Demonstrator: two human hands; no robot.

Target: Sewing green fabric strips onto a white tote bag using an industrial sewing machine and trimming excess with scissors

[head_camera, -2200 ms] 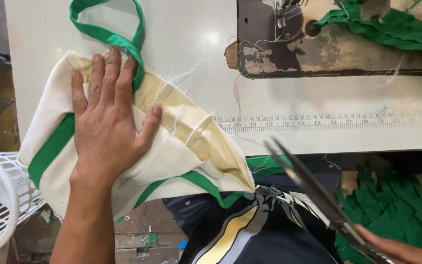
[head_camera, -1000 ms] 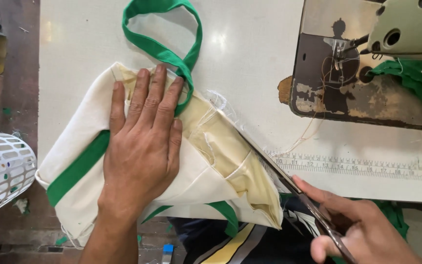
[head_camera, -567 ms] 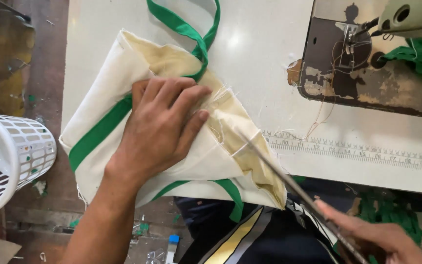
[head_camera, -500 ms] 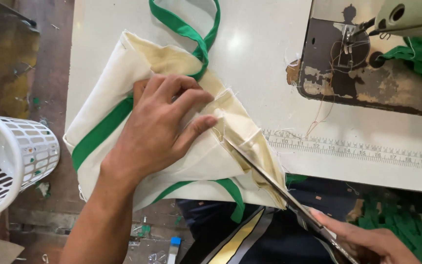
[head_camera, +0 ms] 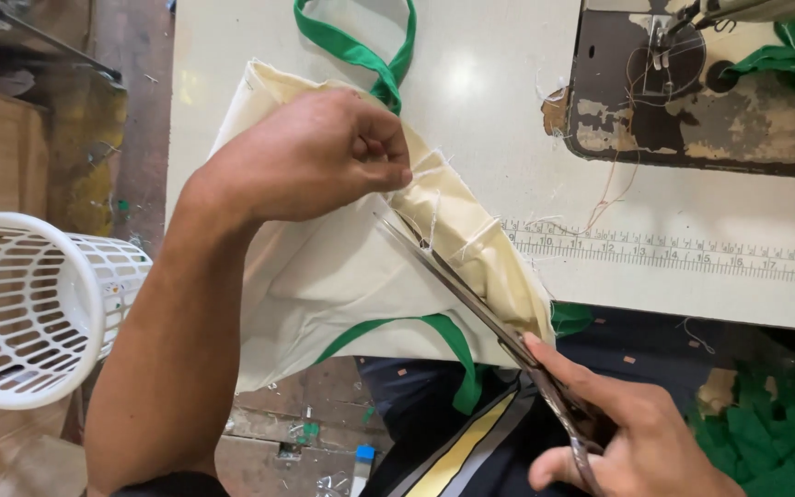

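So the left hand (head_camera: 310,156) isn't pressing flat on the cream cotton tote bag with green trim (head_camera: 351,285) any more; it has curled into a fist and is pinching up the loose threads at the seam, while the long steel scissors (head_camera: 471,304) have slid in with the tips right under those fingers. That looks to me like the trimming is actually happening now rather than just lining up. The right hand (head_camera: 627,433) is closed around the scissor handles down by the near edge of the desk. The bag lies across the near left part of the white desk (head_camera: 499,83), hanging over its near edge, with its green fabric handle loop (head_camera: 361,46) pointing toward the far edge. Count-wise: one bag, one pair of scissors, two hands, one white plastic lattice basket (head_camera: 34,313) off the desk's left edge (floor level, I think), one printed ruler strip (head_camera: 683,253) along the near edge, one sewing machine base (head_camera: 701,101) at the far right corner.
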